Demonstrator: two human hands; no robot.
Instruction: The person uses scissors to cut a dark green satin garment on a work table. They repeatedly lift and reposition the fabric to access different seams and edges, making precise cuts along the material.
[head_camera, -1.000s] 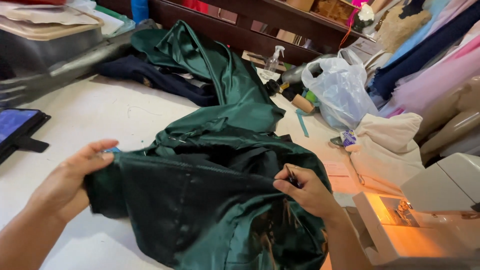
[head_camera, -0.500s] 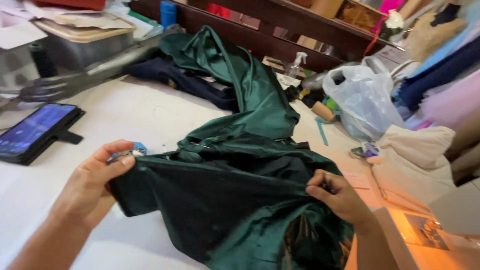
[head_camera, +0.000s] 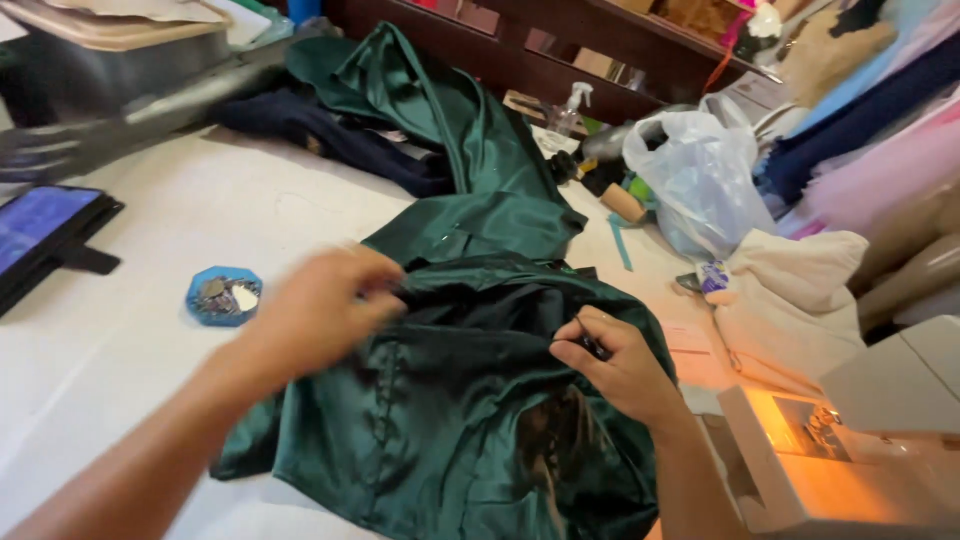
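Fingers (head_camera: 575, 335) of the right hand (head_camera: 620, 365) pinch a fold of dark green satin garment (head_camera: 450, 420) on the white table (head_camera: 130, 340); the blurred left hand (head_camera: 320, 305) grips its upper edge. Step: arranging the fabric; steady, even tension is needed.

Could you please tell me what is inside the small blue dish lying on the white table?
The blue dish holds small silvery bits, perhaps pins, too blurred to name. It rests on the white table, left of the left hand; its bottom is covered.
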